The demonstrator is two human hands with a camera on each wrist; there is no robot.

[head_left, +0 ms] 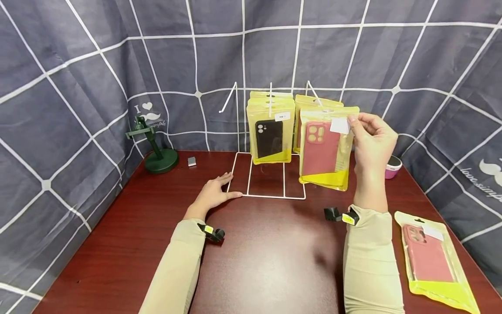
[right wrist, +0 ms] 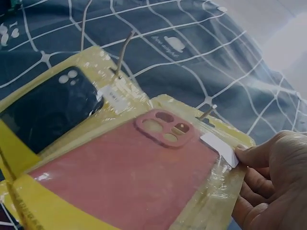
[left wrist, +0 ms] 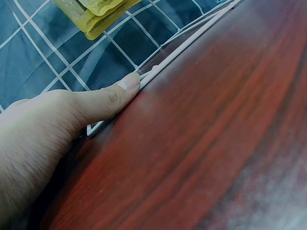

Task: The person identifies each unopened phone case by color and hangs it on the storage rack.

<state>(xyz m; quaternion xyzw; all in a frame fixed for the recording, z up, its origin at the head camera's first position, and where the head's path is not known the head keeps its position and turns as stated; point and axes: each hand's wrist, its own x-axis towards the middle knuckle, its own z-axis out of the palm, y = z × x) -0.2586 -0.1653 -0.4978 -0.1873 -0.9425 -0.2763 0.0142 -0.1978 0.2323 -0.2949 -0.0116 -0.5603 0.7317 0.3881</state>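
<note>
My right hand (head_left: 374,137) pinches the upper right edge of a yellow-edged clear pouch with a pink phone case (head_left: 319,150) inside. In the right wrist view the tip of a white hook (right wrist: 207,112) shows at the pouch's hang hole. Behind it, another yellow pouch (head_left: 319,101) hangs on the right hook. Pouches with a black phone case (head_left: 270,135) in front hang on the middle hook. With fingers spread, my left hand (head_left: 213,194) rests at the front left corner of the white wire rack (head_left: 266,196), its thumb (left wrist: 112,99) lying on the front wire.
The rack's left hook (head_left: 228,100) carries nothing. Another pouched pink phone case (head_left: 429,257) lies on the table at the right. A green phone stand (head_left: 158,152) and a small grey object (head_left: 191,162) stand at back left. A pink-and-white object (head_left: 392,168) is behind my right wrist.
</note>
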